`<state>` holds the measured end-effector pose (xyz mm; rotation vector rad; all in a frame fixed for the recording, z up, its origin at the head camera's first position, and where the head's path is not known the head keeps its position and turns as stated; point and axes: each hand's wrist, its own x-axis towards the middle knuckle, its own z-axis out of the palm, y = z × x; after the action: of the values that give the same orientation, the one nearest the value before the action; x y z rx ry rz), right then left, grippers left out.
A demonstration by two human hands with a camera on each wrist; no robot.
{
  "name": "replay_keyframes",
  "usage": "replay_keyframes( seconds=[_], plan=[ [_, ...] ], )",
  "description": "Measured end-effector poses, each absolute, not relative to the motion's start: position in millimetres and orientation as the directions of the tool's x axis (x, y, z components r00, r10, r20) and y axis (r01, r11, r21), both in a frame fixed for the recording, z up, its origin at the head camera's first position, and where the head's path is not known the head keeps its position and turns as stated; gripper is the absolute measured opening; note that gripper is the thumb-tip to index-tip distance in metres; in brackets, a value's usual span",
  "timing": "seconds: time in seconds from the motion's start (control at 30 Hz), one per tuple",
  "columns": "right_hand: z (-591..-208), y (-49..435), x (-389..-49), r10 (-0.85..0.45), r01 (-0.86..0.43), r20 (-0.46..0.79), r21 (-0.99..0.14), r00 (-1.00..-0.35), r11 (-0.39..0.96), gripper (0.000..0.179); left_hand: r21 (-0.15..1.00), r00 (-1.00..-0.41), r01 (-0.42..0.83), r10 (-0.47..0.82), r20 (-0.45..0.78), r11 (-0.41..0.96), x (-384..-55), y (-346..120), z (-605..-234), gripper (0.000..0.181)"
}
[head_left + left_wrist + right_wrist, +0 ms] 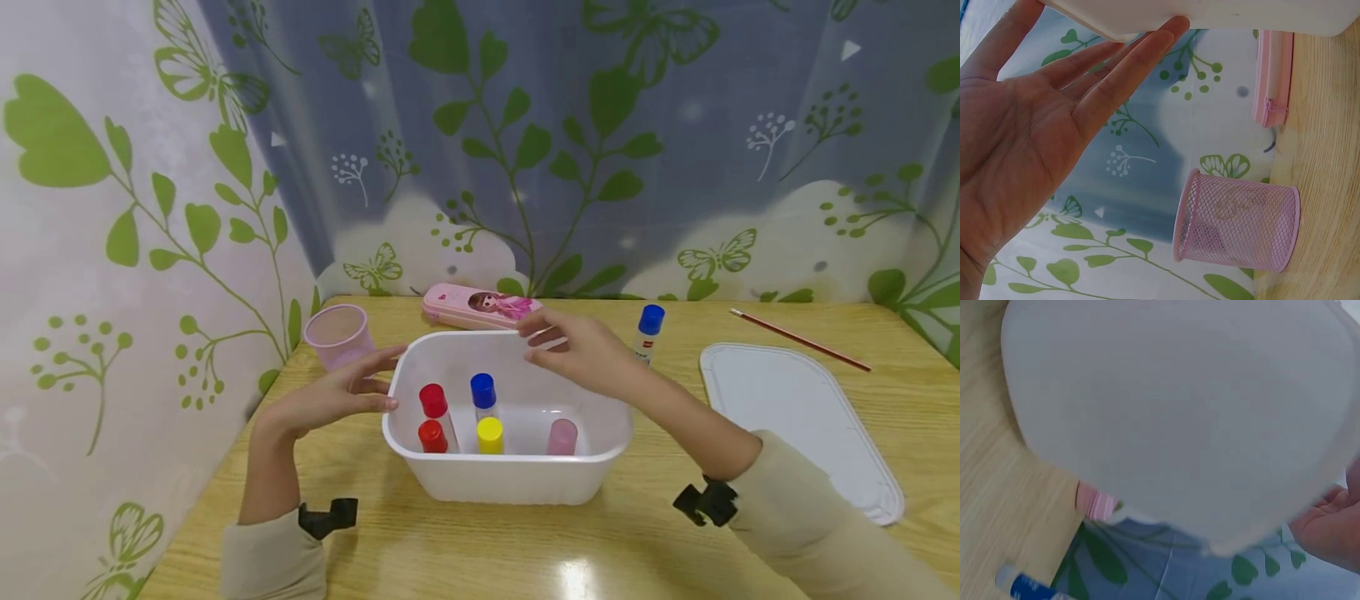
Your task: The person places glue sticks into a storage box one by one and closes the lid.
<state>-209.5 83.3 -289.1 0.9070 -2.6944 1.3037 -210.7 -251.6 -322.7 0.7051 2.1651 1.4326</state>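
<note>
A white plastic bin (pixel 510 479) stands on the table with several capped tubes inside: two red caps (pixel 432 400), a blue cap (pixel 483 390), a yellow cap (pixel 490 435) and a pink cap (pixel 562 437). My left hand (pixel 330 400) is at the bin's left end, its long fingers extended along the outside and the thumb at the rim. Over the far rim hovers my right hand (pixel 581 350), fingers loosely bent and nothing between them. In the right wrist view, the bin's wall (pixel 1172 412) covers most of the scene and that hand shows only at the edge.
Behind the bin lie a pink pencil case (pixel 480 307) and, at left, a pink mesh pen cup (pixel 1238 222). To the right are a blue-capped glue stick (pixel 649 329), a white lid (pixel 795 417) and a pencil (pixel 802 340). Patterned curtain borders the table.
</note>
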Motion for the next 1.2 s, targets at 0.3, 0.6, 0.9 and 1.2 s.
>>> replay_keyframes(
  seconds=[0.3, 0.6, 0.9, 1.2],
  plan=[
    [-270.9, 143.3, -220.8, -0.337, -0.444, 0.294, -0.678, -0.894, 0.586, 0.03, 0.927, -0.773, 0.169, 0.629, -0.087, 0.335, -208.9, -252.7, -321.6, 0.071],
    [-285.8, 188.4, -233.3, -0.19, -0.334, 0.284, -0.642, -0.94, 0.691, 0.036, 0.926, -0.775, 0.171, 0.627, -0.084, 0.335, -208.1, -254.1, -321.9, 0.071],
    [-323.1, 204.7, -245.3, -0.11, -0.279, 0.293, -0.637, -0.95, 0.719, 0.045, 0.93, -0.77, 0.172, 0.633, -0.079, 0.324, -208.8, -254.0, -322.6, 0.07],
    [-352.8, 204.1, -249.5, -0.018, -0.223, 0.282, -0.714, -0.959, 0.664, 0.049, 0.932, -0.769, 0.16, 0.633, -0.088, 0.324, -208.7, -252.4, -321.6, 0.072]
  ],
)
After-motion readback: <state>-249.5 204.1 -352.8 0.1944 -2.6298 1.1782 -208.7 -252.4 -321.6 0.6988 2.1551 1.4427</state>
